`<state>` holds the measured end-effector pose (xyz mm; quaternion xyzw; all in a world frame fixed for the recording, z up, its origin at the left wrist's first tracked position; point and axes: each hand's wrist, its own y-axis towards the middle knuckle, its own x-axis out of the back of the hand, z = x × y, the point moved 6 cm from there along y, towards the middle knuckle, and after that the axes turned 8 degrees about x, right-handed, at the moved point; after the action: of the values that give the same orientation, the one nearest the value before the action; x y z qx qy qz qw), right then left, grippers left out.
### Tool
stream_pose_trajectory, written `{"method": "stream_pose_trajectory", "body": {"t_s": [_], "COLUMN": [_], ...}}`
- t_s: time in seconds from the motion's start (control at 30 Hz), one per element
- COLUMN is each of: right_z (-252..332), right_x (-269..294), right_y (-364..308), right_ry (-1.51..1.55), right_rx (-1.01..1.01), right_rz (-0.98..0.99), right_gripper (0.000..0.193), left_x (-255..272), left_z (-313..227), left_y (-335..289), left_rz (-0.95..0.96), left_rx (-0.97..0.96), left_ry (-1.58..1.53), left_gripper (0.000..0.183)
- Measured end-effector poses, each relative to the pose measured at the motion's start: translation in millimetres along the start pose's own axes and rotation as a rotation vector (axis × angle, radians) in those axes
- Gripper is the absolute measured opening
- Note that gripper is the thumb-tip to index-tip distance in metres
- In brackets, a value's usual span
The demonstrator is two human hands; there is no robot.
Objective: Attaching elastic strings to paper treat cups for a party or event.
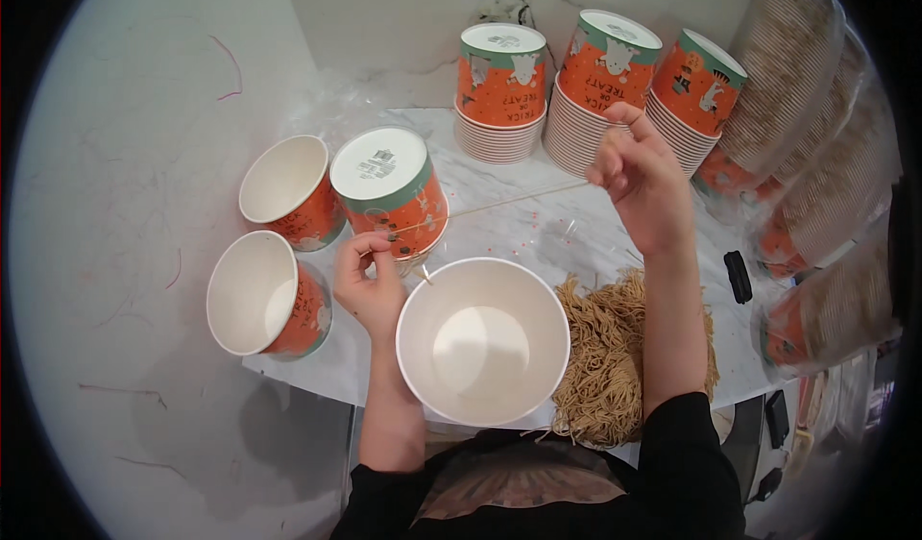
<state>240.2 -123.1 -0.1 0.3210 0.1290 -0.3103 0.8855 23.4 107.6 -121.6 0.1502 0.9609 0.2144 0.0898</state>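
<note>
A thin tan string (pixel 499 204) is stretched between my hands, rising toward the right. My left hand (pixel 370 281) pinches its lower end, just beside the rim of an open paper bucket (pixel 480 343). Higher up on the right, my right hand (pixel 639 175) is closed on the other end, fingers curled. The bucket stands upright before me, its white inside facing up. At its upper left rim a short bit of cord (pixel 424 274) shows; whether it joins the stretched string is hard to make out. A heap of tan cord (pixel 600 357) lies right of the bucket, partly under my right forearm.
Two orange buckets (pixel 254 295) lie tilted at the left, beside an upside-down bucket (pixel 384 170). Stacks of upturned buckets (pixel 504 79) line the back. Bagged bucket stacks (pixel 812 108) crowd the right side. A small black object (pixel 738 277) lies right of my forearm.
</note>
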Motion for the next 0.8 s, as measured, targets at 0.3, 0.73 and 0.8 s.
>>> {"method": "stream_pose_trajectory", "body": {"t_s": [0.3, 0.73, 0.8], "right_z": [9, 26, 28], "right_x": [-84, -123, -124], "right_y": [-44, -82, -84], "right_ry": [-0.745, -0.835, -0.836], "right_rx": [0.017, 0.118, 0.139], "right_rz": [0.433, 0.667, 0.662], "right_gripper": [0.018, 0.017, 0.016], "left_x": [24, -16, -17], "left_z": [-72, -148, -149], "left_y": [-6, -80, -82], "left_rz": [0.299, 0.631, 0.631], "left_rx": [0.159, 0.024, 0.012], "left_ry": [-0.19, 0.08, 0.066], "left_gripper": [0.028, 0.009, 0.006]}}
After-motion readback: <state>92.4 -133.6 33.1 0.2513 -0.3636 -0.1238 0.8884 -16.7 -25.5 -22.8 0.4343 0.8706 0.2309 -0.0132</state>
